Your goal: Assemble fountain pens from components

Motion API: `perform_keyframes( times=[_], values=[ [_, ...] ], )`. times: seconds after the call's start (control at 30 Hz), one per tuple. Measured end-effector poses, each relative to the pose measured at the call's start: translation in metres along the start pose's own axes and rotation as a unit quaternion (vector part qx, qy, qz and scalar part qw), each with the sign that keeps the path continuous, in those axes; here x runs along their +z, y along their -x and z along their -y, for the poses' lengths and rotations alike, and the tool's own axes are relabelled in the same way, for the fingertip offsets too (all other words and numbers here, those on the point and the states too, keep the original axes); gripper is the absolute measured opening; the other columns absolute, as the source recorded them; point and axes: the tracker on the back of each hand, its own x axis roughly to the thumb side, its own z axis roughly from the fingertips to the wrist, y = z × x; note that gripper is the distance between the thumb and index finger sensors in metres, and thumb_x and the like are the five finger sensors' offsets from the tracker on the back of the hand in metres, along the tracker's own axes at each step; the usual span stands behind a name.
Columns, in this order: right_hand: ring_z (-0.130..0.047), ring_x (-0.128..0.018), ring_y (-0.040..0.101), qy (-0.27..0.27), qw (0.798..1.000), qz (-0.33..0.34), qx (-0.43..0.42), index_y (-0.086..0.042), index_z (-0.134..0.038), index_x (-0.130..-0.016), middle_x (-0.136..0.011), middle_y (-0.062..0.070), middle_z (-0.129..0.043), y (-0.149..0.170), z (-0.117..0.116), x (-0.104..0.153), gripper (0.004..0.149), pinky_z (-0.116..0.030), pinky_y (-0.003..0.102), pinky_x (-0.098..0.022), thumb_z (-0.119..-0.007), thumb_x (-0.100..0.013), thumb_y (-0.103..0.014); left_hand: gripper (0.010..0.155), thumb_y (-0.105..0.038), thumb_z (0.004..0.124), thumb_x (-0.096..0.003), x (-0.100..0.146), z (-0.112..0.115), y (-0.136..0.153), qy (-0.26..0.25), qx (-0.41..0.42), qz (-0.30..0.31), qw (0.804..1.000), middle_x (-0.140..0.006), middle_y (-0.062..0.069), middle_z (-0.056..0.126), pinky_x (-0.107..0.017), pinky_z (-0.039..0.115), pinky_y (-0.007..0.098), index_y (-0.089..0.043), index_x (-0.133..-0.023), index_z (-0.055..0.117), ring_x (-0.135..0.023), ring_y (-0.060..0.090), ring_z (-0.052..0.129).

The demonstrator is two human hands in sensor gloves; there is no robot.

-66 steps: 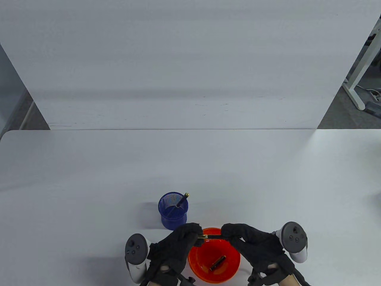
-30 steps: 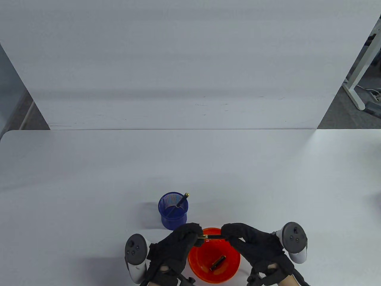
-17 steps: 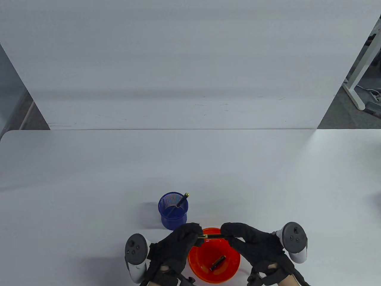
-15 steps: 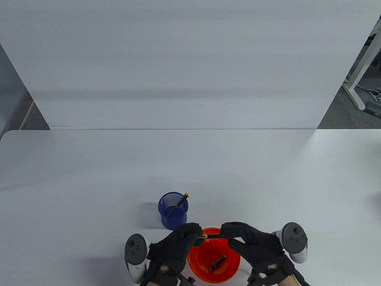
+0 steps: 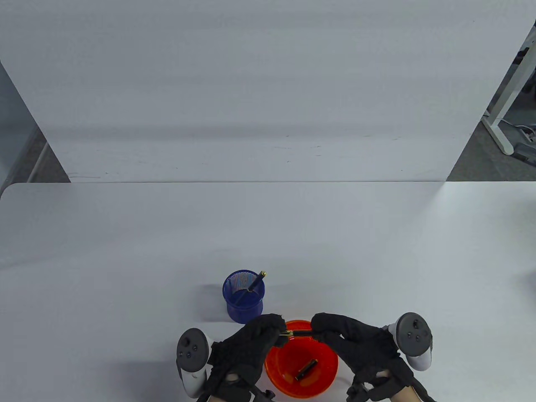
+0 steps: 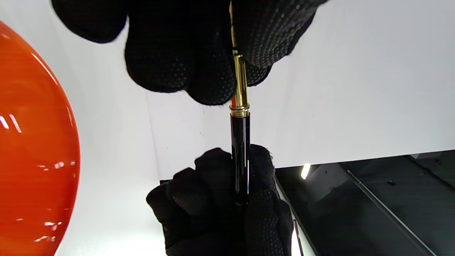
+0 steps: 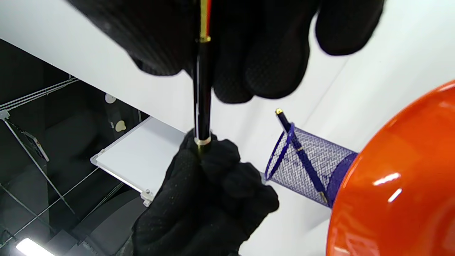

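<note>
Both gloved hands hold one fountain pen (image 5: 298, 333) level above the far rim of the orange bowl (image 5: 284, 360). My left hand (image 5: 279, 333) pinches its gold front section (image 6: 239, 81). My right hand (image 5: 319, 333) grips the black barrel (image 6: 240, 153), which also shows in the right wrist view (image 7: 203, 89). The barrel meets the gold ring of the section. One black pen part with gold trim (image 5: 306, 369) lies in the bowl. A finished pen (image 5: 255, 282) stands tilted in the blue mesh cup (image 5: 244, 303).
The blue mesh cup (image 7: 305, 167) stands just left of and behind the bowl (image 7: 401, 177), close to my left hand. The bowl sits near the table's front edge. A white panel (image 5: 259, 83) stands behind the table.
Both hands stay on the pen above the bowl. The right hand's fingers shift slightly on the barrel; nothing else moves.
</note>
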Motion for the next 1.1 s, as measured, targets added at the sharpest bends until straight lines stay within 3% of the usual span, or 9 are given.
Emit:
perform_keyframes(
  times=[0.1,0.2,0.47,0.63,0.73,1.1],
  values=[
    [-0.085,-0.078,0.046,-0.009,1.000,0.005,0.013,-0.020,-0.077,-0.099,-0.100,0.022,-0.084,-0.0022,-0.0011,0.0000,0.047,-0.060,0.070,-0.065,-0.087,-0.054,-0.027,0.039,-0.020,0.077,-0.0585,-0.0006,-0.0010,0.0001,-0.001,-0.007,0.002,1.000,-0.084,0.023,0.093,-0.060,0.064,0.071,-0.010,-0.096,0.082,-0.069,0.047,0.093],
    [-0.087,-0.076,0.044,0.000,1.000,0.005,0.020,-0.019,-0.080,-0.096,-0.096,0.020,-0.088,-0.0033,-0.0020,0.0002,0.043,-0.061,0.069,-0.065,-0.085,-0.053,-0.022,0.039,-0.020,0.077,-0.0585,-0.0001,-0.0004,-0.0002,-0.001,0.001,0.001,1.000,-0.084,0.023,0.093,-0.060,0.064,0.072,-0.010,-0.096,0.082,-0.069,0.047,0.093],
    [-0.093,-0.066,0.042,0.008,1.000,0.000,0.008,-0.010,-0.080,-0.096,-0.084,0.018,-0.097,-0.0004,-0.0010,-0.0003,0.045,-0.064,0.068,-0.062,-0.082,-0.055,-0.029,0.039,-0.020,0.077,-0.0586,-0.0008,0.0004,0.0000,0.005,-0.009,0.001,1.000,-0.084,0.022,0.093,-0.060,0.064,0.072,-0.010,-0.096,0.082,-0.069,0.047,0.093],
    [-0.088,-0.074,0.045,-0.006,1.000,0.003,0.004,-0.014,-0.076,-0.099,-0.094,0.022,-0.089,-0.0007,-0.0017,-0.0004,0.047,-0.062,0.069,-0.063,-0.082,-0.056,-0.031,0.039,-0.020,0.077,-0.0585,-0.0006,-0.0001,0.0001,0.002,-0.008,0.001,1.000,-0.084,0.022,0.093,-0.060,0.064,0.071,-0.010,-0.096,0.082,-0.069,0.047,0.093],
    [-0.085,-0.078,0.045,-0.004,1.000,0.007,0.011,-0.020,-0.081,-0.096,-0.100,0.021,-0.084,-0.0030,-0.0021,-0.0001,0.042,-0.060,0.069,-0.065,-0.084,-0.054,-0.023,0.039,-0.020,0.077,-0.0586,-0.0002,-0.0004,0.0000,0.000,0.000,0.000,1.000,-0.084,0.023,0.093,-0.060,0.064,0.072,-0.010,-0.096,0.082,-0.069,0.047,0.092],
    [-0.093,-0.066,0.043,0.008,1.000,0.004,0.008,-0.010,-0.080,-0.096,-0.085,0.019,-0.096,-0.0011,-0.0015,-0.0002,0.044,-0.064,0.068,-0.063,-0.080,-0.056,-0.029,0.039,-0.020,0.077,-0.0586,-0.0004,0.0011,-0.0003,0.005,-0.004,0.000,1.000,-0.084,0.023,0.093,-0.060,0.064,0.072,-0.010,-0.096,0.082,-0.069,0.047,0.092]
  ],
)
